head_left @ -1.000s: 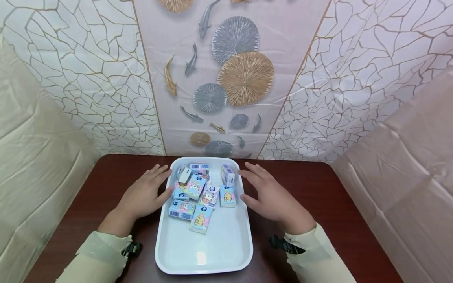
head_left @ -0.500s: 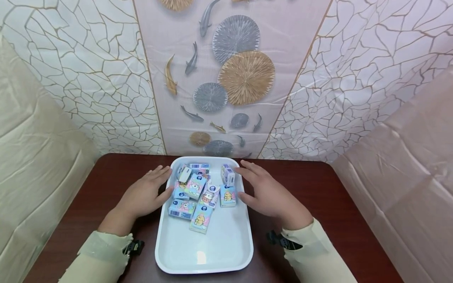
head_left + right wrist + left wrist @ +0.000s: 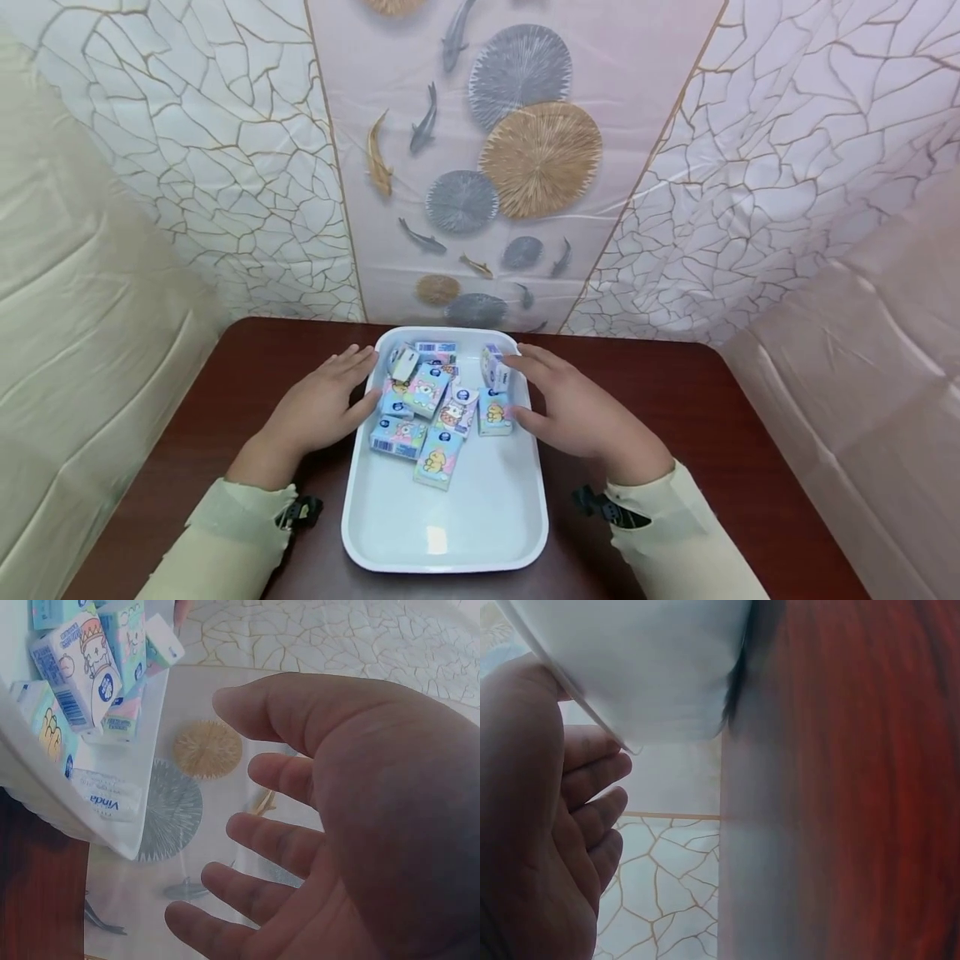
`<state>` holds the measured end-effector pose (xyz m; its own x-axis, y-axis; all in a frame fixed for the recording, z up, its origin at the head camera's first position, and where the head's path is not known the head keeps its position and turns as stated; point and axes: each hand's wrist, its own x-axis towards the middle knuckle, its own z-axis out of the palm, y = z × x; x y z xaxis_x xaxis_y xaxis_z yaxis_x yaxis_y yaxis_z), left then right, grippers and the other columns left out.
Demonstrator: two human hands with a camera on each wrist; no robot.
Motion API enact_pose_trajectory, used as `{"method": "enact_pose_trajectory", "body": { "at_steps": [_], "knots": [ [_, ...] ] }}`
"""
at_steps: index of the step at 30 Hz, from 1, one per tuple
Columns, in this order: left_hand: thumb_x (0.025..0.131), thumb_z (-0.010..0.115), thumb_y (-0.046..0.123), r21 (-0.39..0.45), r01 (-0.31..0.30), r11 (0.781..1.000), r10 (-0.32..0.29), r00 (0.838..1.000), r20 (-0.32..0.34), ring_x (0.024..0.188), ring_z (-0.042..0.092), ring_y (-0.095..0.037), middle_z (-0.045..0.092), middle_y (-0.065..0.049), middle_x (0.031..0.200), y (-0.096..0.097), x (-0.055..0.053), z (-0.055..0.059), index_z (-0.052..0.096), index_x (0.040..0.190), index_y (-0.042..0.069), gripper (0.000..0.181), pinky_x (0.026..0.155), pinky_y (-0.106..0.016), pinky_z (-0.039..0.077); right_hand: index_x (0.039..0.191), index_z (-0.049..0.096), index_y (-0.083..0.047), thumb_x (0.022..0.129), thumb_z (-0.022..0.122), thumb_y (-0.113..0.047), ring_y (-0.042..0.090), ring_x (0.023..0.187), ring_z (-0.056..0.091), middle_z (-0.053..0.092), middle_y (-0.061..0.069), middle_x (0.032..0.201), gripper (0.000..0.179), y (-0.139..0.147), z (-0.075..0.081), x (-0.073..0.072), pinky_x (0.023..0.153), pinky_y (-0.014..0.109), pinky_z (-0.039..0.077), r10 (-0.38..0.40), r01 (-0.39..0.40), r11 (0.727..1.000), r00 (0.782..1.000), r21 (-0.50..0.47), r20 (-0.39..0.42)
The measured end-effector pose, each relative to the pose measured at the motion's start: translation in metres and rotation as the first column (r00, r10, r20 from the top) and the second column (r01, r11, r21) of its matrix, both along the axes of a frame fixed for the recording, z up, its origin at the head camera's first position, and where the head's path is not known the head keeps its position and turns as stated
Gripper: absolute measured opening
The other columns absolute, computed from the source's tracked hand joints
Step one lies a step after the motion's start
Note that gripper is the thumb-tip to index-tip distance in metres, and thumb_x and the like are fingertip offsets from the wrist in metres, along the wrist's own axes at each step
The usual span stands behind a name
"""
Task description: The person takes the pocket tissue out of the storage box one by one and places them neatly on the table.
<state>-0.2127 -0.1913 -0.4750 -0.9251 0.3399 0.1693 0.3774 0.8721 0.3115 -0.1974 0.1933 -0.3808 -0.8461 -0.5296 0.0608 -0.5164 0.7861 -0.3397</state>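
Observation:
A white plastic tray [image 3: 480, 533] stands on the table, with several small packs of pocket tissues [image 3: 430, 387] heaped at its far end. My left hand [image 3: 318, 408] is at the tray's left rim, fingers loosely extended; in the left wrist view the fingertips [image 3: 616, 765] meet the rim's edge. My right hand [image 3: 581, 412] hovers over the right rim with its fingers apart and holds nothing. Its fingertips are nearest to an upright tissue pack [image 3: 495, 371] and a flat blue one [image 3: 495, 414]. The right wrist view shows "Vinda" on one pack [image 3: 109, 801].
A dark red-brown wooden table [image 3: 660, 417] lies beneath the tray. Patterned cloth [image 3: 465, 242] hangs behind its far edge, and beige padded panels [image 3: 862, 367] close in both sides. The tray's near half shows bare white bottom.
My right hand has shifted inward, so its fingertips now reach over the right rim. The left hand keeps its place at the tray. The head view has turned slightly left.

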Motion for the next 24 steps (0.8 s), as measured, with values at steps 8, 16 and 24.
{"method": "enact_pose_trajectory", "body": {
  "at_steps": [8, 16, 24],
  "knots": [
    [0.106, 0.056, 0.049, 0.014, 0.012, 1.000, -0.012, 1.000, -0.009, 0.160, 0.031, -0.033, 0.038, -0.008, 0.169, -0.001, -0.003, -0.002, 0.039, 0.163, 0.009, 0.071, 0.130, -0.054, 0.026, 0.158, 0.049, -0.022, 0.095, 0.078, -0.035, 0.024, 0.144, 0.051, 0.043, 0.006, 0.164, 0.071, -0.012, 0.000, -0.002, 0.115, 0.048, 0.050, 0.003, -0.003, 1.000, 0.999, 0.000, -0.037],
    [0.106, 0.056, 0.049, 0.017, 0.005, 1.000, -0.005, 1.000, -0.008, 0.160, 0.031, -0.034, 0.039, -0.010, 0.169, -0.002, -0.004, -0.004, 0.039, 0.163, 0.008, 0.072, 0.129, -0.055, 0.027, 0.158, 0.049, -0.025, 0.097, 0.075, -0.037, 0.022, 0.143, 0.051, 0.043, 0.005, 0.164, 0.068, -0.029, 0.001, -0.007, 0.115, 0.047, 0.050, 0.008, -0.008, 1.000, 1.000, -0.001, 0.015],
    [0.106, 0.055, 0.049, 0.022, 0.001, 1.000, -0.001, 1.000, -0.003, 0.160, 0.030, -0.034, 0.038, -0.009, 0.169, -0.001, -0.004, -0.005, 0.038, 0.163, 0.008, 0.072, 0.129, -0.055, 0.027, 0.156, 0.051, -0.026, 0.097, 0.074, -0.038, 0.024, 0.142, 0.054, 0.049, 0.005, 0.160, 0.065, -0.038, -0.003, -0.012, 0.116, 0.050, 0.049, -0.003, 0.003, 1.000, 0.999, 0.013, 0.040]
  ]
}}
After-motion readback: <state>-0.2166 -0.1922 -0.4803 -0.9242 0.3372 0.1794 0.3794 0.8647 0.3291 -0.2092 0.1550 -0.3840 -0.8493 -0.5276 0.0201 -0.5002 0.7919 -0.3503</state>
